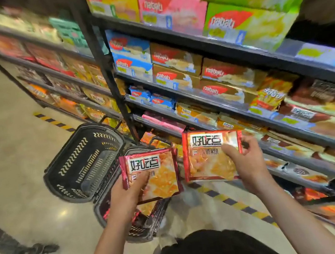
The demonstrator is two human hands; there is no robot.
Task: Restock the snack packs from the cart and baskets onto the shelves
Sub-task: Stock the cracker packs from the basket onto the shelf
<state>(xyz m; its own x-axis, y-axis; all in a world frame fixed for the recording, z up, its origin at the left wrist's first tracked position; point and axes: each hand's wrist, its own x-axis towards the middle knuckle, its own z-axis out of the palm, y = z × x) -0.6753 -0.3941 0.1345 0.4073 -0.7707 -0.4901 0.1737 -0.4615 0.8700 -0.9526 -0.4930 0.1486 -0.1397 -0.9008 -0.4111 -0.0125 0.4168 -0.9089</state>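
My left hand (127,195) grips a red-and-orange cracker pack (158,172) above a dark basket (133,224) on the floor. My right hand (245,161) grips a second, matching cracker pack (205,156) by its right side, thumb across the front, close to the lower shelves (294,128). A black basket (80,162) stands on the floor to the left, tilted, its inside bare as far as I can see. More red packs show inside the dark basket under my left hand.
Dark metal shelves run along the right, stacked with Nabati wafer boxes (175,59) above and flat snack packs below. A black upright post (107,70) divides two shelf bays. Yellow-black floor tape (233,202) runs along the shelf base. Open aisle floor lies to the left.
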